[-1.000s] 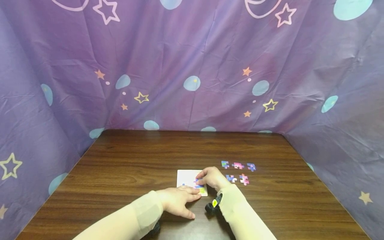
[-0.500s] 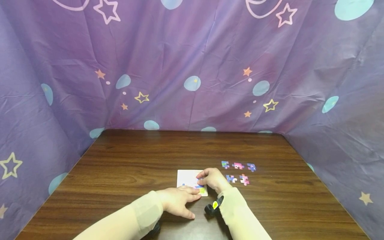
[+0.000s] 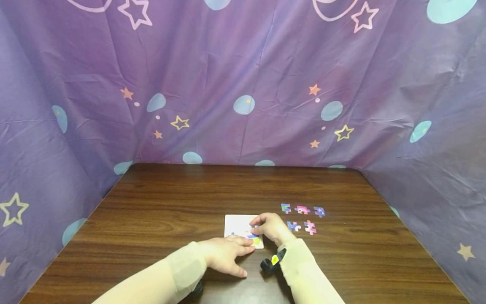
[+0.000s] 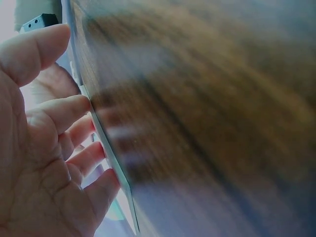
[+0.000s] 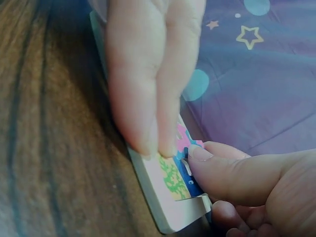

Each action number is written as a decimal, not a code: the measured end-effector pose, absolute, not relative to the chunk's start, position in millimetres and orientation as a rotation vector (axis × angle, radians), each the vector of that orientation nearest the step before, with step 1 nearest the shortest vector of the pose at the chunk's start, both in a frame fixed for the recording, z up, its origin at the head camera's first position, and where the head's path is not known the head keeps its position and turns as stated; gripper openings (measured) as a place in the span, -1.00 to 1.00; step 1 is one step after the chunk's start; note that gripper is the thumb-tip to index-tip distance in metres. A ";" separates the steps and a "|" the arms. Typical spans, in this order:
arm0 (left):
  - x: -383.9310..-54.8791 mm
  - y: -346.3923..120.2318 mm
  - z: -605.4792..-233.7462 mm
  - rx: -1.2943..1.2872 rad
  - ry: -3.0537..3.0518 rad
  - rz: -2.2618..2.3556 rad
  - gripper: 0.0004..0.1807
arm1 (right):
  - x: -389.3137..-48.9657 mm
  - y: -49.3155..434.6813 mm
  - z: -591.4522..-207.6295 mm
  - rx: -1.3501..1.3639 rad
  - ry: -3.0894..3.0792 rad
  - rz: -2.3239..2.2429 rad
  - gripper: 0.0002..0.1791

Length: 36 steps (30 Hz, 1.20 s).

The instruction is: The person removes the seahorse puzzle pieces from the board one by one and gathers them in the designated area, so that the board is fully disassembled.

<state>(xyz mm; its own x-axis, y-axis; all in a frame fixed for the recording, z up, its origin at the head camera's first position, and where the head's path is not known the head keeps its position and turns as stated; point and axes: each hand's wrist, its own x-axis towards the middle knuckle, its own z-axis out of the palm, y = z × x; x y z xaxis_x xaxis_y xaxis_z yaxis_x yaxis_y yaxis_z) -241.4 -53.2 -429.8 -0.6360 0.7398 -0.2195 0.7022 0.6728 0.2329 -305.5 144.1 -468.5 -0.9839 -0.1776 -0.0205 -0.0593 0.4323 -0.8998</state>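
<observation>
A white puzzle board (image 3: 235, 223) lies flat on the table, with coloured pieces in its near right part. My left hand (image 3: 226, 254) rests on its near edge, fingers spread and nearly straight, fingertips touching the board. In the left wrist view these fingers (image 4: 101, 190) meet the board's edge. At the board's right side my right hand (image 3: 271, 227) pinches a pink and blue puzzle piece (image 5: 182, 139) between thumb and forefinger. The piece is mostly hidden by the fingers. Beside it a yellow and green patterned piece (image 5: 173, 177) sits inside the board's raised rim (image 5: 175, 222).
Several loose jigsaw pieces (image 3: 302, 210) lie in two rows right of the board, beyond my right hand. The brown wooden table (image 3: 167, 198) runs back to a purple curtain (image 3: 212, 84) with stars. A black wrist camera (image 3: 268, 266) hangs under my right wrist.
My right hand has shifted very slightly over the board's right part, covering more of the piece. The left hand stays in place, and the loose pieces have not moved.
</observation>
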 end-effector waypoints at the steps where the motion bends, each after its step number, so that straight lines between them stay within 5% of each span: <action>1: -241.4 -53.2 -429.8 1.150 2.595 0.180 -0.21 | -305.5 144.4 -468.5 -0.209 2.555 -1.608 -0.78; 36: -240.6 -52.7 -428.6 1.157 2.613 0.171 -0.21 | -304.3 153.7 -465.4 -0.357 2.510 -1.650 -0.85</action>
